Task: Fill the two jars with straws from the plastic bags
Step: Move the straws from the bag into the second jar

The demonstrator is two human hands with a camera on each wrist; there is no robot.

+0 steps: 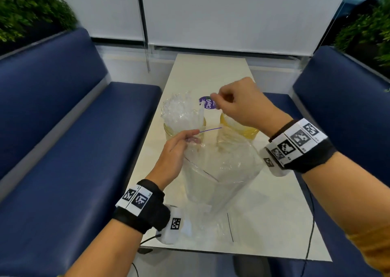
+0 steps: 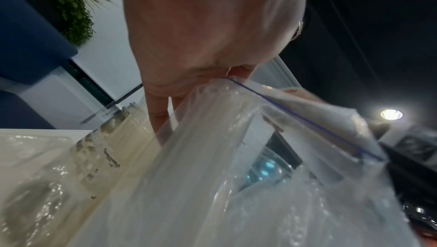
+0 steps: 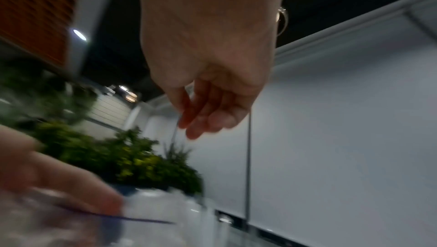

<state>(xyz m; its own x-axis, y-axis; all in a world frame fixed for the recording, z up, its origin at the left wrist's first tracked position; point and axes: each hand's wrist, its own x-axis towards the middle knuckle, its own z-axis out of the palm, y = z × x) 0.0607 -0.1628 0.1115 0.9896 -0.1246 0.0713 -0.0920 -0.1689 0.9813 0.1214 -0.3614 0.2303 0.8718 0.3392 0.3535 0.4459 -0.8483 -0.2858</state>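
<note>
**Current state**

- Right grip (image 1: 236,103): raised above the jars, thumb and forefinger pinched on the upper end of one clear-wrapped straw (image 1: 201,113); other fingers loosely curled.
- Left grip (image 1: 175,150): pinched on the near-left corner of the plastic bag (image 1: 221,160), just at its blue zip line (image 1: 211,128), holding the mouth up and open.
- Bag standing on the desk (image 1: 211,70), between the body and the jars, mouth towards the jars.
- Straw-filled jar (image 1: 168,130): on the left, packed with wrapped straws that fan above its rim.
- Second jar (image 1: 251,132): on the right, directly under the right wrist; contents hidden by the hand, cannot tell how full.
- Purple label disc (image 1: 206,102) behind the jars; a flat empty bag (image 1: 211,224) at the near desk edge.

**Governing relation**

- Straw long axis: close to upright, leaning. Top end in the pinch, free end down and to the left of the right grip, over the mouth of the straw-filled jar.
- Right grip nearer both jars; left grip nearer the bag and occupied with it.

**Judged next move**

- Lower along the straw's own axis, free end first, into a gap among the standing straws, then release.
- Risk: tip catching on neighbouring wrappers in the crowded jar.
</note>
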